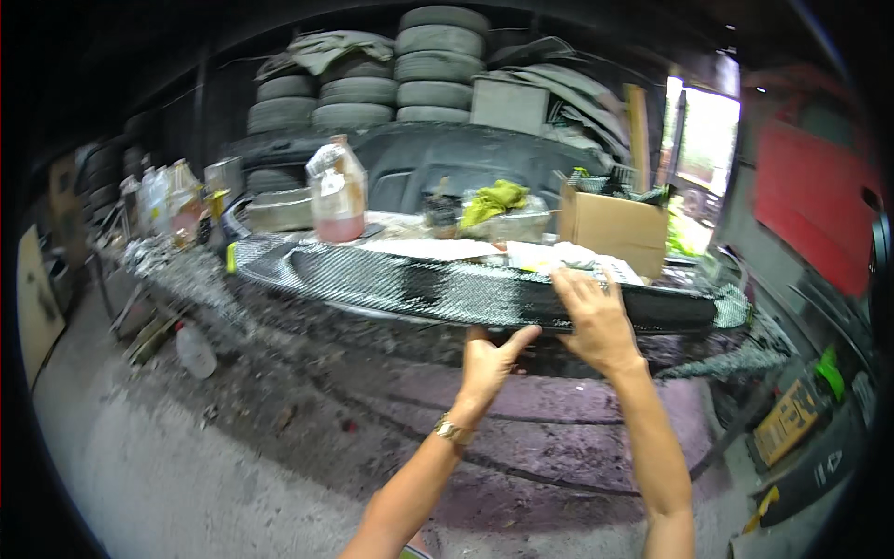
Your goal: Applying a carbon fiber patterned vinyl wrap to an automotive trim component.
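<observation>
A long, dark strip of woven carbon-fibre cloth, shaped over a narrow panel, stretches across the near side of the workbench. Its weave looks silvery on the left and middle, and near black towards the right. My left hand, with a gold-coloured watch on its wrist, grips the near lower edge from below; the thumb points right and the other fingers are mostly hidden under the panel. To its right, my right hand lies over the panel's face, fingers stretched out towards the upper edge. Loose cloth fringe hangs at the right end.
Behind the panel stand a jug of pinkish liquid, a yellow-green rag and a cardboard box. Several bottles crowd the bench's left. Stacked tyres rise at the back. A white jug sits below the bench.
</observation>
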### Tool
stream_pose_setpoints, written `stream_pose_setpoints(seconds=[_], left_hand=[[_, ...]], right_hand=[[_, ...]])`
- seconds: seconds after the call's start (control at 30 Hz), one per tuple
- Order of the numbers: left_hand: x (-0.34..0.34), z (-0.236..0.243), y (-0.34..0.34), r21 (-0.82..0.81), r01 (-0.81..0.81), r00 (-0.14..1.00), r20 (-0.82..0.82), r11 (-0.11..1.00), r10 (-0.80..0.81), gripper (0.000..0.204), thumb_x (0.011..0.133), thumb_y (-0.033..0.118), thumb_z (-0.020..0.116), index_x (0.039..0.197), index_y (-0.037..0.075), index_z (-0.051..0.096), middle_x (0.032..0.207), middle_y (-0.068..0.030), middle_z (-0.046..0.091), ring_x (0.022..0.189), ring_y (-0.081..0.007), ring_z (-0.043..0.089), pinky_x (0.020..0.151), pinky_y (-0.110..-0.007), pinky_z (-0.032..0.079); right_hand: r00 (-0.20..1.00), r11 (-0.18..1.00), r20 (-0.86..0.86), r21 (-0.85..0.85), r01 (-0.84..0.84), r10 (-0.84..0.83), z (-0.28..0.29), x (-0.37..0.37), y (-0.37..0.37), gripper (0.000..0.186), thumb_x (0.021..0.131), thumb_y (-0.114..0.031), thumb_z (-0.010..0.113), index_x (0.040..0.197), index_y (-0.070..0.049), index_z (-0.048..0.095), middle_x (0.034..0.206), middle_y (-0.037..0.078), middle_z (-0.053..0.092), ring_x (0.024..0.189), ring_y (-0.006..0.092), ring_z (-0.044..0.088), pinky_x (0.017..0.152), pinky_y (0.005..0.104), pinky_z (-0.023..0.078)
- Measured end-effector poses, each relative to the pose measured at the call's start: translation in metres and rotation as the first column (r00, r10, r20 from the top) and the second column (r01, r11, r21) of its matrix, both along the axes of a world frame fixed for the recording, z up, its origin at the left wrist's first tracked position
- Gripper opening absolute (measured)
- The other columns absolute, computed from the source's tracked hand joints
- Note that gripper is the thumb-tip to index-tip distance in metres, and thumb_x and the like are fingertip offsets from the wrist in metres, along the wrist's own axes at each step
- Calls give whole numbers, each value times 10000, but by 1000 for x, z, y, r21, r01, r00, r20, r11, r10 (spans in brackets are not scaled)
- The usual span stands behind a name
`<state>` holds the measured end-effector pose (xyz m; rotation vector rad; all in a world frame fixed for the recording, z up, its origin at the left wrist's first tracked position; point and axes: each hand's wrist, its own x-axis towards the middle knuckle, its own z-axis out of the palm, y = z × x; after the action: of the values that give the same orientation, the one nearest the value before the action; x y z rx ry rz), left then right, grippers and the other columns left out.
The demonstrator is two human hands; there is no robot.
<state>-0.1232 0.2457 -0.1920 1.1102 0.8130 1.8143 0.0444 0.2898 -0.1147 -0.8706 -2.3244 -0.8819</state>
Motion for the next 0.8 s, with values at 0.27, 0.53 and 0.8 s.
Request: stream_pose_setpoints(seconds=[0.27,0.53,0.8], left_hand=[[4,-12,21,65,-36,999,16,997,35,481,815,206,821,1151,40,519,822,1,624,613,-58,578,435,-203,478],[3,-19,12,102,24,996,-93,994,-15,890,771,390,834,1379,-87,394,1359,-205,414,1193,-291,495,951,-354,477],[-36,-87,-57,208,-84,957,-256,974,138,235,937,91,665,1122,-47,618,1049,-97,626,767,-69,600,616,-219,489]], right_hand=[[996,1000,-84,13,-25,26,-6,0,8,994,578,-141,872,1454,-104,403,1351,75,536,1262,243,498,1178,491,248],[999,1000,-48,15,16,-15,-9,-1,7,1066,581,-160,874,1500,-113,335,1433,63,489,1326,229,459,1209,493,202],[1000,1000,-15,8,27,-26,-6,14,-24,1061,625,-146,851,1528,-67,299,1570,112,340,1456,282,300,1211,429,193]])
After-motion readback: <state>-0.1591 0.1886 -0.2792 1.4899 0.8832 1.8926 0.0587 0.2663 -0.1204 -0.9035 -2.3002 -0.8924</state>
